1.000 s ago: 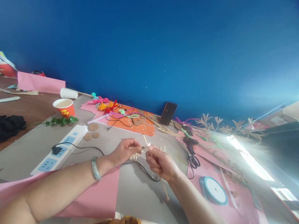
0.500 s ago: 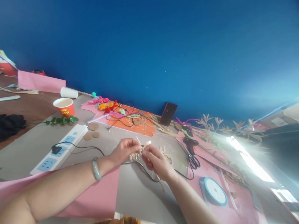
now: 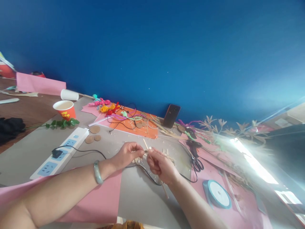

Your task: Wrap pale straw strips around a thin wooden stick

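Note:
Above the middle of the grey table, my left hand (image 3: pixel 128 155) and my right hand (image 3: pixel 161 163) almost meet at the fingertips. A thin pale wooden stick (image 3: pixel 165 190) runs through my closed right hand, its upper end poking out above the fingers and its lower end below the palm. My left thumb and forefinger pinch at a tiny darkish piece beside the stick, too small to name. Short pale strips (image 3: pixel 137 159) lie on the table under the hands, partly hidden by them.
On the left are a white power strip (image 3: pixel 60 156), a red paper cup (image 3: pixel 65 109) and cork discs (image 3: pixel 94 129). A phone (image 3: pixel 171 116) leans on the blue wall. To the right lie a glue gun (image 3: pixel 194 147), scissors (image 3: pixel 197 163) and a blue-rimmed roll (image 3: pixel 219 194). Black cables cross the table.
My right hand has turned and shifted slightly right. The pale strip's end that stuck out above its fingers is now mostly hidden, and more of the stick shows. My left hand has barely moved.

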A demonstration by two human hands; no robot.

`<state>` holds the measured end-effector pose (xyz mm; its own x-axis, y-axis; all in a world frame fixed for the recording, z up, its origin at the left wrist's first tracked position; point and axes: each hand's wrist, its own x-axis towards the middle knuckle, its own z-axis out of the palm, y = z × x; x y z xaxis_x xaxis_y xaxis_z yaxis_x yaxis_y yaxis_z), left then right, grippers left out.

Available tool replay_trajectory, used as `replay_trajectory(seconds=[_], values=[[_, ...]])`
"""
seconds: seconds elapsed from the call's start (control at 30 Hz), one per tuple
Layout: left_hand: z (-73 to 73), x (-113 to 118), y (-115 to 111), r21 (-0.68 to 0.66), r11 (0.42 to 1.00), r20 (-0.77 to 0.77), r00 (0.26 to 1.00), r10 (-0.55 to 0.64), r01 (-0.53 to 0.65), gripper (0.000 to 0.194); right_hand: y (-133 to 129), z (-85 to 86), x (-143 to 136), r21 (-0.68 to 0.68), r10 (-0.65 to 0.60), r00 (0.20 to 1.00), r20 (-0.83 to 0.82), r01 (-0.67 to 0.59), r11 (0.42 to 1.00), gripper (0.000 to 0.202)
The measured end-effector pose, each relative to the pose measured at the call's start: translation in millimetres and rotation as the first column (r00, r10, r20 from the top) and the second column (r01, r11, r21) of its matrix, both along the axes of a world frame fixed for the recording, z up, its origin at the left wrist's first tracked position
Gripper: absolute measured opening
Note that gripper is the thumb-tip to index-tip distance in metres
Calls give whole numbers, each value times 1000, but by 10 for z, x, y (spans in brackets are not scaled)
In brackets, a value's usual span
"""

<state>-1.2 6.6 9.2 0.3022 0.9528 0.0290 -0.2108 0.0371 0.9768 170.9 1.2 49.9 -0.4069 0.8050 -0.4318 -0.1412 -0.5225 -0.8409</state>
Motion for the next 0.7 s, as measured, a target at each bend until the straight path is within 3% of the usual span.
replay_trajectory(seconds=[0.17,0.33,0.57,0.7], values=[[-5,-13,18,-15,1000,-4,1000,9,-9,26,104,55,118,-10,-34,998,-60,34,999,37],[-1,5,10,-69,996,36,998,51,-49,25,174,31,139,56,-190,979,-67,194,979,35],[15,22,1,-69,993,66,993,101,-97,25,23,-58,-8,156,33,992,119,-51,986,32],[-38,37,4,-30,997,37,997,74,-73,26,-47,-59,-83,187,-14,982,189,-22,982,36]])
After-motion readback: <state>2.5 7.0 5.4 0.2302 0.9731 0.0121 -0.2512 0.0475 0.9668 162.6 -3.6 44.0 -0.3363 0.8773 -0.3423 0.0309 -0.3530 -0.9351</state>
